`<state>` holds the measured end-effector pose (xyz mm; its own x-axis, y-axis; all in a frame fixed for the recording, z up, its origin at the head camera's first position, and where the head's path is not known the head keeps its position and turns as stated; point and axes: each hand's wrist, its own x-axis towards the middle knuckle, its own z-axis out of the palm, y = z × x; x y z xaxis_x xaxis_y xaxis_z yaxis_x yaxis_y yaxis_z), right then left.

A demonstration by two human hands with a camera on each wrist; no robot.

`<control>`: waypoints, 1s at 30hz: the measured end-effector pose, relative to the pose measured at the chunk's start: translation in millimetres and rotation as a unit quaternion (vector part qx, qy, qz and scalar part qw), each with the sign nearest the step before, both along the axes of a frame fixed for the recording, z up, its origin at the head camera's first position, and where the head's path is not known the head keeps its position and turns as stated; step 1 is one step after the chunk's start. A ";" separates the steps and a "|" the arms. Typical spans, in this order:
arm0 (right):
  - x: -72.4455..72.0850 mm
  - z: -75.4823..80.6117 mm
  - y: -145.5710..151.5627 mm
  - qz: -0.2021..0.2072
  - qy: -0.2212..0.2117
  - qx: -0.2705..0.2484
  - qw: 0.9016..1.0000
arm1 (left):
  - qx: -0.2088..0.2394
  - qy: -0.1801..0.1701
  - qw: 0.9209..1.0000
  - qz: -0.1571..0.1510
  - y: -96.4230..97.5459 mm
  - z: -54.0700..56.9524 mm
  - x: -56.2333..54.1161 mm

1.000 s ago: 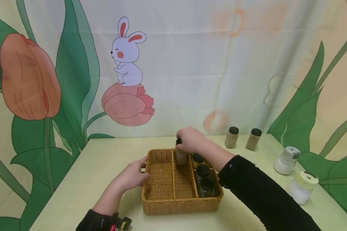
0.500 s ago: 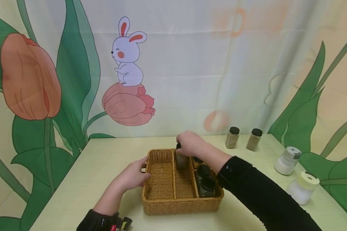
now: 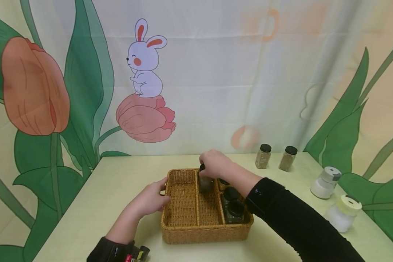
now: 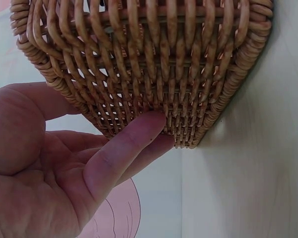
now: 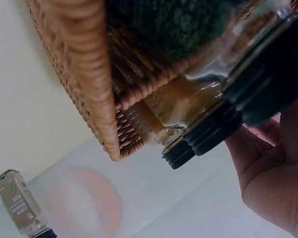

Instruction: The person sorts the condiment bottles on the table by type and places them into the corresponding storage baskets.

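A woven wicker basket (image 3: pixel 204 234) with several compartments stands on the table. My left hand (image 3: pixel 150 198) holds its left side; in the left wrist view the fingers (image 4: pixel 126 148) lie against the outer wicker wall, with the thumb at the rim. At the back of the middle compartment, my right hand (image 3: pixel 216 163) pinches a spice jar (image 3: pixel 205 185) by its black cap. The jar is upright and low in the basket, its label unreadable. The right-hand compartments hold black-capped jars, among them a dark-filled jar (image 3: pixel 234 216) and a yellowish one (image 3: pixel 222 185).
Two black-capped spice jars (image 3: pixel 263 156) (image 3: pixel 287 159) stand at the table's back right; one reads cumin powder in the right wrist view. Closer in on the right are two jars of white contents, one grey-capped (image 3: pixel 324 185), one yellow-capped (image 3: pixel 340 214). A printed curtain hangs behind.
My right hand has lowered the spice jar slightly into the back of the middle compartment and now barely moves. My left hand has stayed at the basket's left side.
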<state>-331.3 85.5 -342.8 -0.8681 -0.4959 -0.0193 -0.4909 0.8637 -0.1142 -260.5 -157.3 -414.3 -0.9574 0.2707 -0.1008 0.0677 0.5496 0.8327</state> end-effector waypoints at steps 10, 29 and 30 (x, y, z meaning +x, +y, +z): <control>-1.1 0.2 -0.1 -0.001 -0.011 0.005 1.000 | -0.007 0.009 1.000 0.002 -0.2 0.1 -0.4; 2.0 20.5 10.3 0.024 0.021 -0.031 0.999 | -0.004 0.005 1.000 0.001 0.5 0.9 0.3; 1.8 21.9 11.4 0.024 0.024 -0.033 0.999 | -0.004 0.004 1.000 0.002 0.5 0.8 0.2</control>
<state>-329.5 96.9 -320.9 -0.8425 -0.5358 0.0564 -0.5378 0.8303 -0.1459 -260.3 -156.8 -413.5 -0.9592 0.2665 -0.0946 0.0731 0.5567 0.8275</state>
